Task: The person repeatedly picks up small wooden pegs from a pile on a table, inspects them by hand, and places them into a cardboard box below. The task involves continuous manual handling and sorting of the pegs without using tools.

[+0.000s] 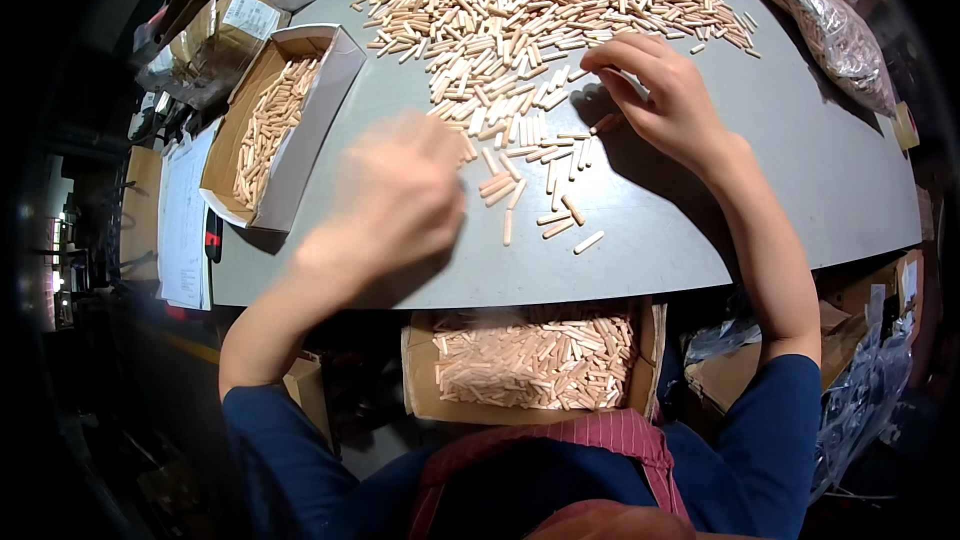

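A large heap of small wooden dowel pins (540, 0) spreads over the far part of the grey table, thinning into loose pins toward me. My left hand (405, 185) is over the table left of the loose pins, smeared by motion. Its fingers look curled, but whether they hold anything does not show. My right hand (655, 95) hovers at the right side of the heap, with fingers bent and the thumb apart from the index finger. One dowel pin (577, 75) lies by its fingertips and another (604, 123) below the thumb.
On the left of the table (840, 180) stands a long white cardboard box (318, 130) partly filled with pins. Below the front edge an open carton (425, 405) holds many more. A clear plastic bag (830, 25) lies far right. Papers (185, 225) hang at the left edge.
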A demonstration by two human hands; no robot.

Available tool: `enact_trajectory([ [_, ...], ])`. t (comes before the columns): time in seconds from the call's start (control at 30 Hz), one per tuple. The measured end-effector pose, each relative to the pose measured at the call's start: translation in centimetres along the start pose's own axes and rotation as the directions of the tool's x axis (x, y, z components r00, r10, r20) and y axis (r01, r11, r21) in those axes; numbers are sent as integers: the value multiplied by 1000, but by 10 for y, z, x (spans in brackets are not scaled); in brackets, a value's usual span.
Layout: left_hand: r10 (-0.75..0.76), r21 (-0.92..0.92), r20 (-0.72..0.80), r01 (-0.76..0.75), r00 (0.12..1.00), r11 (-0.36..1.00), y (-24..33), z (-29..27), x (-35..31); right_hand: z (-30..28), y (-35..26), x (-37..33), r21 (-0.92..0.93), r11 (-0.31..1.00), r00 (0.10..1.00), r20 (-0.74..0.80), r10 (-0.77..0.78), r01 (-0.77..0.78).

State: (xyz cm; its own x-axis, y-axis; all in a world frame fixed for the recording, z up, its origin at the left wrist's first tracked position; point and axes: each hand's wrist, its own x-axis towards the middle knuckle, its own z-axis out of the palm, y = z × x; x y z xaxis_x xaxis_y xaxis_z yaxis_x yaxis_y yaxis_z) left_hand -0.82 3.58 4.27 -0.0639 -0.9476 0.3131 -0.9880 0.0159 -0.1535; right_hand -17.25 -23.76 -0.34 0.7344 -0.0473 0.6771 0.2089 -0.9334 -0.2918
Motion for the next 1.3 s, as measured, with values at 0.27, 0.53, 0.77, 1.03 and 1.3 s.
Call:
enact_trajectory([
  [0.27,-571,322,-261,628,778,708,-97,-39,-42,0,2,0,19,993,993,10,116,-116],
  [0.53,-291,-297,97,306,952,904,-21,33,-30,27,2,-8,329,857,918,146,369,-396],
  [0.77,-188,-251,192,233,963,940,6,51,-1,32,9,-8,663,598,862,146,486,-450],
  [1.03,-28,-286,260,105,965,952,8,43,2,22,1,-5,731,445,820,278,500,-518],
  [1.3,48,-303,269,37,962,952,26,34,2,11,20,-1,656,600,858,152,491,-459],
])
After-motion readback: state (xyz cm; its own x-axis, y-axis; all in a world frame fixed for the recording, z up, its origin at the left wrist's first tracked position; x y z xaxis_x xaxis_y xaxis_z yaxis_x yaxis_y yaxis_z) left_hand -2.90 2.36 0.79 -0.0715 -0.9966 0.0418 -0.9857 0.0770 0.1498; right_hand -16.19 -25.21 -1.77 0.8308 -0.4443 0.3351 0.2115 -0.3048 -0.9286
